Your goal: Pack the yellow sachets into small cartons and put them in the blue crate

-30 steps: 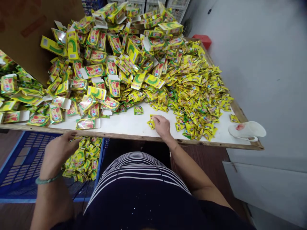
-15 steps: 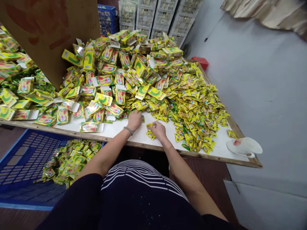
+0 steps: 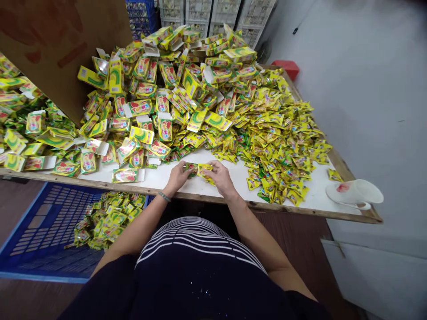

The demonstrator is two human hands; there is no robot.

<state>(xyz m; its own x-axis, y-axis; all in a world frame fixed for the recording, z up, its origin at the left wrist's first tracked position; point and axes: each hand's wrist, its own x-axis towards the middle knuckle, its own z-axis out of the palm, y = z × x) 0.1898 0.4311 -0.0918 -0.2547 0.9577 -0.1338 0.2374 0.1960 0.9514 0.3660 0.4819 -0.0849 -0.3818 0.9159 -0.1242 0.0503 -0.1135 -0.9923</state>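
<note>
My left hand [image 3: 178,178], with a beaded bracelet on the wrist, is closed on a small green and red box [image 3: 191,170] near the table's front edge. Just beside it, my right hand [image 3: 220,178] pinches yellow sachets [image 3: 204,171] against the open end of the box. How many sachets it holds cannot be made out. Many yellow and green boxes [image 3: 142,106] with raised flaps are heaped ahead and to the left. A broad pile of yellow sachets [image 3: 276,138] spreads over the white tabletop [image 3: 230,184] to the right.
A blue crate [image 3: 36,235] with packets [image 3: 113,218] stands below the table at left. A cardboard panel [image 3: 66,49] rises at the upper left. At the right corner lies a white plastic scoop [image 3: 353,193]; a red object [image 3: 287,69] sits farther back. Crates [image 3: 196,15] are stacked behind.
My left hand has drawn back from the edge of the pile and now holds a small box. My right hand has brought the sachets up against it. The view has shifted slightly.
</note>
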